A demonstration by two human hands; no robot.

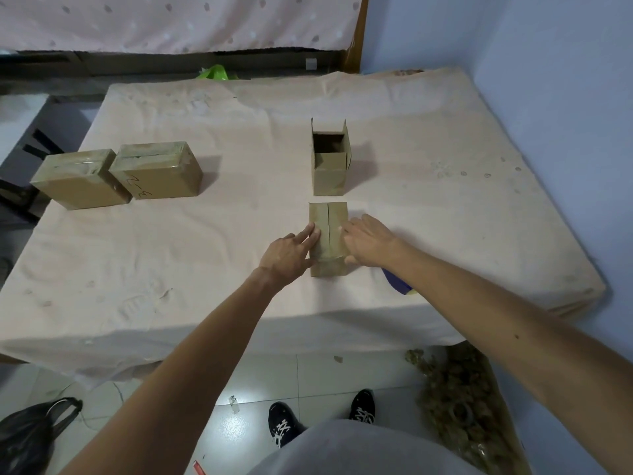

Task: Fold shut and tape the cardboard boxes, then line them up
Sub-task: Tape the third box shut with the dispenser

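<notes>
A small cardboard box [328, 228] stands near the table's front, its top flaps folded shut with a seam down the middle. My left hand [287, 257] presses the left flap with straight fingers. My right hand [368, 240] presses the right flap and side the same way. Behind it stands a second box [330, 173] with its top flaps up and open. Two taped boxes [80, 180] [157, 169] lie side by side at the table's left.
A cream cloth covers the table [445, 200]. A blue and yellow object [399, 284] peeks out under my right forearm. A blue wall runs close on the right. On the floor are a black bag [27, 433] and a heap of dried plants [459, 399].
</notes>
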